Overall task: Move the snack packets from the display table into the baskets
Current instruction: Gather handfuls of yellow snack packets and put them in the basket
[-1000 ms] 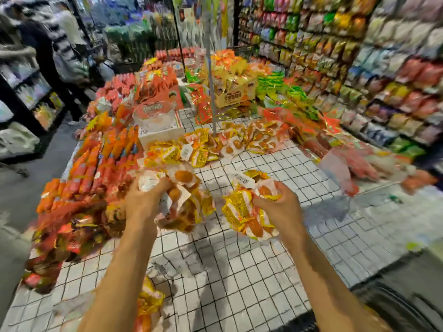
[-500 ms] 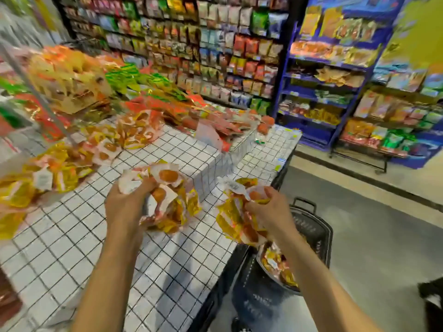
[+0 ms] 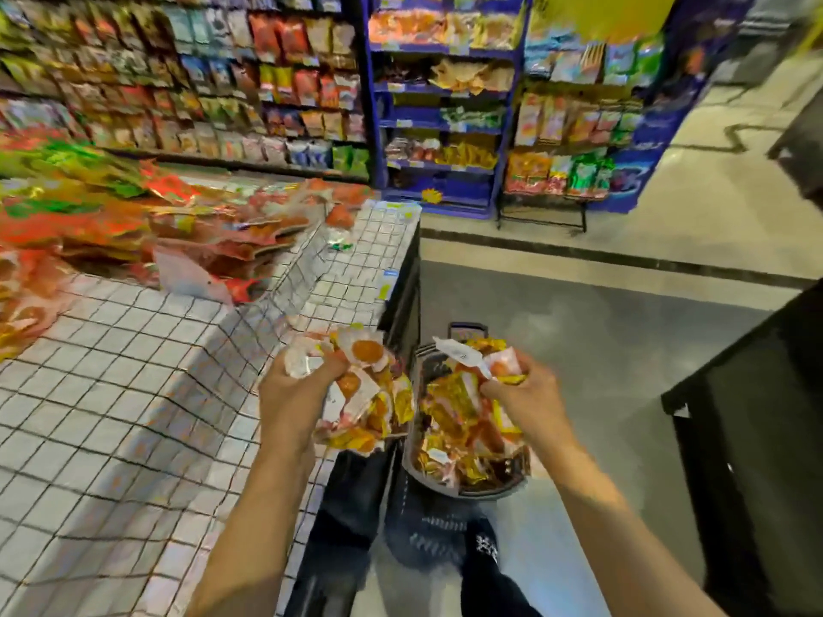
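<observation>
The person stands at the corner of the table (image 3: 111,394), with a dark basket (image 3: 485,492) on the floor just beside it. The left hand (image 3: 296,394) has its fingers curled tight round a left bunch (image 3: 365,394) of yellow and orange packets, which hangs at the table's edge, not quite over the basket. The right hand (image 3: 530,405) clutches a right bunch (image 3: 458,394) the same way, fingers closed round the tops. This bunch hangs above the basket, which already holds a load (image 3: 463,460) of packets. A heap (image 3: 111,224) of more snacks lies farther back on the table.

The step in hand looks like the drop. To do it well, the right hand should sink close to the load before the fingers loosen, so the slippery wrappers slide in rather than bounce off the rim. The left hand should first cross to the right, clear of the table's edge, until its bunch is over the opening. Letting go where it is now would likely spill some between table and basket. Spreading all the fingers at once, palm down, should free every packet, since a loose one can cling to a thumb.
</observation>
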